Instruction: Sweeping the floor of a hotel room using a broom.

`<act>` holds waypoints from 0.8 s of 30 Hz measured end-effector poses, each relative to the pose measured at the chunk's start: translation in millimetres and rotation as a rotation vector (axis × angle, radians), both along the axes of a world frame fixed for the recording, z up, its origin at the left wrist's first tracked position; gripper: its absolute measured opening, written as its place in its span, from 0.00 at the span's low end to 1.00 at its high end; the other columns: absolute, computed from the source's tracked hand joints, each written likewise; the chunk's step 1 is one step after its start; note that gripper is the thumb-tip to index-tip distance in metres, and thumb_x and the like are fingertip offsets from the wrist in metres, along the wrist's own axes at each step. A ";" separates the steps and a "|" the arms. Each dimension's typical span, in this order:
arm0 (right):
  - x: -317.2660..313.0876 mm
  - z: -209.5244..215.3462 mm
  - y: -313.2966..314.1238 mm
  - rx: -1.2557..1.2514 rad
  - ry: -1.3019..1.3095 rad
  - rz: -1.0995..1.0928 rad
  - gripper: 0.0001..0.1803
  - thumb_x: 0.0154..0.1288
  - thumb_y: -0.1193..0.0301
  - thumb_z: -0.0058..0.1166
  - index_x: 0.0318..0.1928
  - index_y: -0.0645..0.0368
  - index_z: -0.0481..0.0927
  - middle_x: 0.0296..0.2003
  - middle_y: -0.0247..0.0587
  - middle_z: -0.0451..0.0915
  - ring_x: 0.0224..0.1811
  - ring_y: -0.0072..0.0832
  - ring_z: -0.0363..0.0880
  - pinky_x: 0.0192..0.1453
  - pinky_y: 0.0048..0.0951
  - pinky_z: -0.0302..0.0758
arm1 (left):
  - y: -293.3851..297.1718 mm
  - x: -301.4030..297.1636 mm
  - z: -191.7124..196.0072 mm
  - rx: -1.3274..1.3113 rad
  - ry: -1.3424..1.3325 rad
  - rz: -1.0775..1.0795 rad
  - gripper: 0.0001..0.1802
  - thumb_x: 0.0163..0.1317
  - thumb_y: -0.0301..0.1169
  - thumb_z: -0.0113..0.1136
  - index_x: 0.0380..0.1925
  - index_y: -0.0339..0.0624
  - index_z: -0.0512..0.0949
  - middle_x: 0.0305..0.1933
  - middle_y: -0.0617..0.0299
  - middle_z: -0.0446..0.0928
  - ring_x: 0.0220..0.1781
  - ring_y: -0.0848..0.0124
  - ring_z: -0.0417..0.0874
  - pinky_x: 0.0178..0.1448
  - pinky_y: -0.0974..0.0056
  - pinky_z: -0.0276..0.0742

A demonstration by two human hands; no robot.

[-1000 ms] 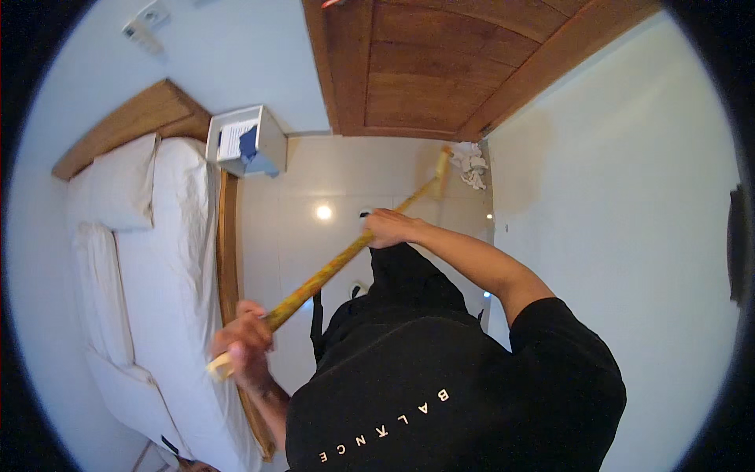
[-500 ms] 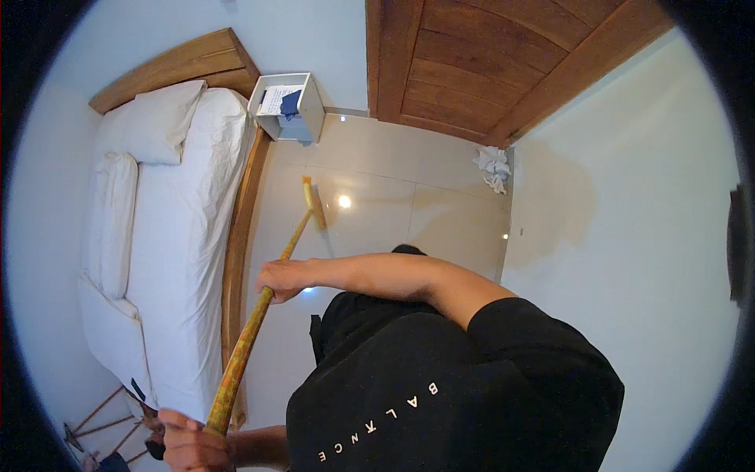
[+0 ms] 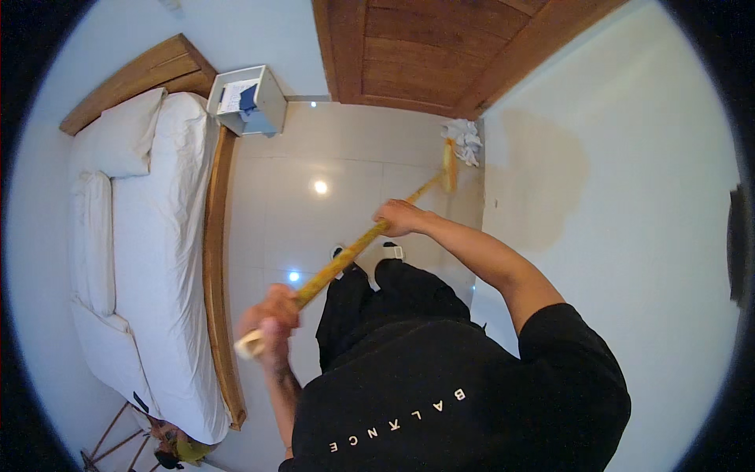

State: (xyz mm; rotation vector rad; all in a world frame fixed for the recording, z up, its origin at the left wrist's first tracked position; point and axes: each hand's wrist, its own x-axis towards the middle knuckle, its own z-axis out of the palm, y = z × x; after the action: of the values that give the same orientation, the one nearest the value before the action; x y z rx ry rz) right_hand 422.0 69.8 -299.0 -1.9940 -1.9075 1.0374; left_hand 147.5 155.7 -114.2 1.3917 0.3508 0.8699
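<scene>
A long broom (image 3: 348, 256) with a mottled yellow handle slants across in front of me, from near left to far right. Closed round the handle near its pale top end, my left hand (image 3: 271, 316) is slightly blurred. Farther down the handle my right hand (image 3: 403, 218) grips it, fingers wrapped round. The narrow yellow broom head (image 3: 449, 167) rests on the tiled floor (image 3: 354, 149) by the right wall. Just beyond the head, partly overlapped by it, lies a crumpled white heap (image 3: 465, 141), paper or cloth.
A bed (image 3: 169, 259) with white sheets and a wooden frame runs along the left. Beside its headboard stands a small white nightstand (image 3: 271, 102) holding papers and blue cloth. A brown wooden door (image 3: 417, 55) is at the far side, and a white wall (image 3: 550, 299) rises at right.
The broom head has swung right, from beside the bed to the crumpled heap. My right hand has moved right and away from me; my left hand has moved right and forward.
</scene>
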 end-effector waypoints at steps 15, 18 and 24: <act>-133.5 28.3 36.8 0.282 0.413 0.279 0.07 0.39 0.69 0.53 0.20 0.58 0.73 0.20 0.48 0.74 0.28 0.46 0.73 0.34 0.42 0.70 | -41.5 -49.9 96.1 0.572 -0.252 0.353 0.18 0.55 0.38 0.47 0.09 0.45 0.64 0.15 0.59 0.70 0.16 0.70 0.69 0.29 0.61 0.62; -78.0 -8.8 -0.5 0.340 0.320 0.229 0.07 0.39 0.68 0.53 0.22 0.57 0.74 0.23 0.47 0.75 0.31 0.44 0.74 0.35 0.41 0.70 | -44.2 -24.8 65.8 0.260 0.069 0.074 0.19 0.51 0.45 0.51 0.12 0.46 0.61 0.14 0.63 0.64 0.17 0.73 0.63 0.37 0.57 0.59; -0.4 -20.4 -42.1 -0.023 0.049 0.095 0.08 0.40 0.67 0.52 0.22 0.57 0.76 0.22 0.46 0.75 0.29 0.44 0.75 0.36 0.41 0.71 | -68.9 17.1 15.5 -0.060 0.109 0.128 0.18 0.56 0.39 0.48 0.12 0.48 0.59 0.11 0.67 0.60 0.15 0.75 0.62 0.40 0.58 0.60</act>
State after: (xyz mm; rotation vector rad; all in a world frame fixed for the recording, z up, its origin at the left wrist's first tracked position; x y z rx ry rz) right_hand 421.6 27.7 -319.4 -1.8879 -1.9906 1.1253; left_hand 164.6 86.8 -98.7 1.3751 0.5498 0.8824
